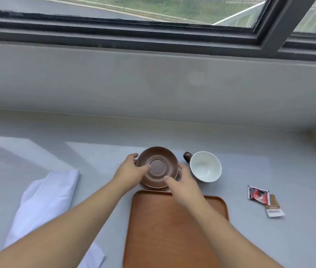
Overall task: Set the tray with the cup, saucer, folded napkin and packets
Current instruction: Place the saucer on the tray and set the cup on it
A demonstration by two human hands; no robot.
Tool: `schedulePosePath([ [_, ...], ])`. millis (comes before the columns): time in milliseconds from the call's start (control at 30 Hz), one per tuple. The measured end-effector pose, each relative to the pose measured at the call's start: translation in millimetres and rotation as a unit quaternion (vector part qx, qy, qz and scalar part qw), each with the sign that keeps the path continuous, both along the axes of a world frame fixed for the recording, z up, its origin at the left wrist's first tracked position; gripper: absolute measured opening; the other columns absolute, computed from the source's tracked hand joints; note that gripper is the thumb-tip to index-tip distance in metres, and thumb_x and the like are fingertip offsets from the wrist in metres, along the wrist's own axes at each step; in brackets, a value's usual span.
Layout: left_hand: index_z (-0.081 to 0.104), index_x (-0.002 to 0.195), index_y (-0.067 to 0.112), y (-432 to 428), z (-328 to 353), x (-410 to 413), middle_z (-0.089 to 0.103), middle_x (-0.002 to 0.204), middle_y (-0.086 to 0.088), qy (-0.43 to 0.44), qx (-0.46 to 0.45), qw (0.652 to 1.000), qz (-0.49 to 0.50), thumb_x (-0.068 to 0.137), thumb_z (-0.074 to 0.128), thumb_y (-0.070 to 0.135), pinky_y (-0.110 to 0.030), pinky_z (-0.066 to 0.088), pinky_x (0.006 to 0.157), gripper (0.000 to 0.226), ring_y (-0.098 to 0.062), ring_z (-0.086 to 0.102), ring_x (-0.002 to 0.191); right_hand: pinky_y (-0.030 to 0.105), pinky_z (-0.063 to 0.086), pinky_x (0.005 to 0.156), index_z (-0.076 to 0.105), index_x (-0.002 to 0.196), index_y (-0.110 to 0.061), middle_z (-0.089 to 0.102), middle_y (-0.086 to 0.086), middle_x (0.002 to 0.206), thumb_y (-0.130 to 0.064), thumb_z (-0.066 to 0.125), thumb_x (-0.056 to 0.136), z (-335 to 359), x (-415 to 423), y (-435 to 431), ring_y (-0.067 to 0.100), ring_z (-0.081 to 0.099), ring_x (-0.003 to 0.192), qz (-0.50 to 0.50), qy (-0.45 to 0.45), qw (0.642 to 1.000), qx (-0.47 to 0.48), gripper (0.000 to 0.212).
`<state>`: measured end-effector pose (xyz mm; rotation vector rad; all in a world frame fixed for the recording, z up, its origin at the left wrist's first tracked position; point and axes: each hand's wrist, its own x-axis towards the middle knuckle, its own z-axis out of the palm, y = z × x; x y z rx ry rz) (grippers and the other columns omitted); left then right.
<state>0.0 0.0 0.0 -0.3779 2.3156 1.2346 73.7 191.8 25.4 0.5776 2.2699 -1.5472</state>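
Note:
A brown saucer [157,161] is held just beyond the far edge of the wooden tray [163,229]. My left hand [132,171] grips its left rim, thumb on the inside. My right hand [182,184] grips its near right rim. Right of the saucer stands a cup [205,169], white inside, with a dark brown handle pointing left. A white napkin [43,206] lies loosely spread at the left. Two packets lie at the right: a red and black packet [258,195] and a brown and white packet [274,207], partly overlapping.
Everything rests on a pale grey counter [269,238] that meets a grey wall under a dark-framed window [153,35]. The wall runs along the whole far side.

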Motion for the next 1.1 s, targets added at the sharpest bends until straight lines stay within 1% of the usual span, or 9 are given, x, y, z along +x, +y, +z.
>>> schedulePosePath([
  [100, 0.047, 0.147, 0.02, 1.6, -0.7, -6.2, 0.069, 0.124, 0.002, -0.012, -0.003, 1.0, 0.003, 0.075, 0.071, 0.04, -0.045, 0.056, 0.097, 0.078, -0.023, 0.067, 0.109, 0.019, 0.047, 0.075, 0.049, 0.121, -0.044, 0.065, -0.028, 0.108, -0.034, 0.062, 0.083, -4.9, -9.5, -1.7, -0.011, 0.063, 0.095, -0.02, -0.026, 0.999, -0.029, 0.041],
  [200, 0.064, 0.121, 0.021, -1.7, -1.2, -6.3, 0.074, 0.102, 0.0, -0.025, -0.034, 0.999, -0.009, 0.077, 0.071, 0.028, -0.05, 0.062, 0.088, 0.045, -0.026, 0.072, 0.094, 0.037, 0.052, 0.094, 0.051, 0.135, -0.027, 0.066, -0.005, 0.122, -0.036, 0.059, 0.08, -4.0, -11.9, -3.4, 0.017, 0.065, 0.112, -0.027, -0.043, 0.999, -0.011, 0.056],
  [300, 0.06, 0.105, 0.021, -8.3, 1.3, 5.8, 0.073, 0.1, -0.009, -0.024, 0.003, 1.0, 0.018, 0.089, 0.071, 0.017, -0.047, 0.066, 0.074, 0.02, -0.028, 0.075, 0.086, 0.043, 0.057, 0.088, 0.048, 0.135, -0.018, 0.067, 0.008, 0.11, -0.031, 0.057, 0.083, -1.3, -1.1, -0.3, 0.029, 0.068, 0.097, -0.029, -0.043, 0.999, 0.011, 0.055],
  [400, 0.058, 0.101, 0.016, -10.7, 11.3, 33.1, 0.075, 0.098, -0.012, -0.046, 0.055, 0.997, 0.015, 0.092, 0.073, 0.018, -0.036, 0.065, 0.059, 0.017, -0.024, 0.078, 0.079, 0.047, 0.06, 0.083, 0.06, 0.118, -0.027, 0.068, -0.003, 0.088, -0.024, 0.058, 0.083, -4.0, 20.5, 12.6, 0.021, 0.07, 0.083, -0.044, -0.031, 0.999, -0.001, 0.035],
  [500, 0.058, 0.1, 0.01, -5.5, 17.3, 66.6, 0.075, 0.09, -0.01, -0.078, 0.075, 0.994, -0.018, 0.092, 0.076, 0.018, -0.028, 0.06, 0.051, 0.021, -0.014, 0.077, 0.068, 0.036, 0.059, 0.067, 0.061, 0.098, -0.033, 0.068, -0.01, 0.078, -0.026, 0.063, 0.085, -7.7, 50.2, 31.0, 0.008, 0.066, 0.066, -0.05, -0.039, 0.998, 0.022, 0.015],
  [567, 0.058, 0.097, 0.007, -0.1, 17.1, 86.6, 0.073, 0.085, -0.01, -0.095, 0.076, 0.992, -0.037, 0.091, 0.077, 0.019, -0.025, 0.058, 0.049, 0.023, -0.01, 0.075, 0.062, 0.032, 0.058, 0.059, 0.064, 0.095, -0.029, 0.072, -0.005, 0.081, -0.024, 0.065, 0.088, -11.7, 70.5, 41.9, 0.014, 0.068, 0.069, -0.054, -0.042, 0.997, 0.032, 0.009],
  [667, 0.057, 0.102, 0.003, 9.0, 10.1, 110.3, 0.075, 0.093, -0.018, -0.105, 0.062, 0.99, -0.069, 0.091, 0.077, 0.02, -0.032, 0.062, 0.057, 0.029, -0.024, 0.078, 0.078, 0.037, 0.062, 0.052, 0.066, 0.094, -0.026, 0.073, 0.006, 0.086, -0.017, 0.064, 0.092, -15.8, 97.1, 50.1, 0.023, 0.073, 0.073, -0.063, -0.055, 0.996, 0.02, 0.009],
  [800, 0.055, 0.099, 0.001, 14.9, -5.5, 129.4, 0.067, 0.08, -0.013, -0.094, 0.043, 0.992, -0.075, 0.09, 0.079, 0.021, -0.033, 0.063, 0.054, 0.032, -0.034, 0.076, 0.081, 0.046, 0.064, 0.053, 0.063, 0.095, -0.019, 0.062, 0.005, 0.075, -0.016, 0.063, 0.094, -24.8, 116.3, 55.1, 0.023, 0.066, 0.067, -0.039, -0.059, 0.996, 0.053, 0.003],
  [1100, 0.058, 0.095, 0.008, 20.1, -23.4, 136.4, 0.067, 0.081, -0.01, -0.082, 0.032, 0.994, -0.071, 0.088, 0.08, 0.025, -0.032, 0.063, 0.056, 0.028, -0.03, 0.076, 0.081, 0.048, 0.063, 0.065, 0.062, 0.089, -0.024, 0.054, -0.005, 0.066, -0.018, 0.063, 0.093, -37.6, 118.8, 61.0, 0.016, 0.059, 0.062, -0.013, -0.035, 0.993, 0.113, 0.008],
])
